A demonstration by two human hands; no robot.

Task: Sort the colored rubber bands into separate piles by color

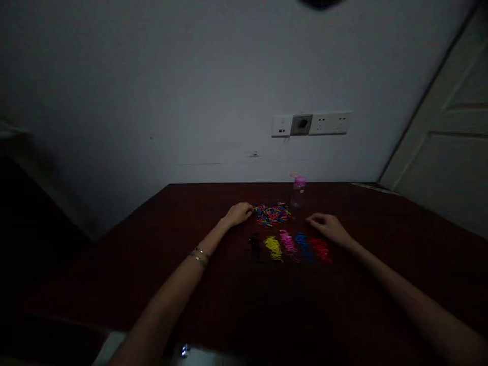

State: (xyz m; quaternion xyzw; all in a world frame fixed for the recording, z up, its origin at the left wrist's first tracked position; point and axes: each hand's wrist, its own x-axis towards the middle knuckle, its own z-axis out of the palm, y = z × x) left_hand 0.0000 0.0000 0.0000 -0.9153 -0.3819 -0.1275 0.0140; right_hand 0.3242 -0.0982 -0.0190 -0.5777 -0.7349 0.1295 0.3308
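Left hand [238, 213] loosely curled at left edge of the mixed pile [271, 215]; right hand [330, 229] half-curled, fingertips close — can't tell if either grips anything. Single-colour piles [273, 248] rowed nearer the body — probably to keep colours apart.

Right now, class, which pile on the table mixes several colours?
The far pile, by the left hand; the five front piles each show one colour.

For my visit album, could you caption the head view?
Left hand at a multicoloured heap, right hand near the red pile, rightmost of five single-colour piles.
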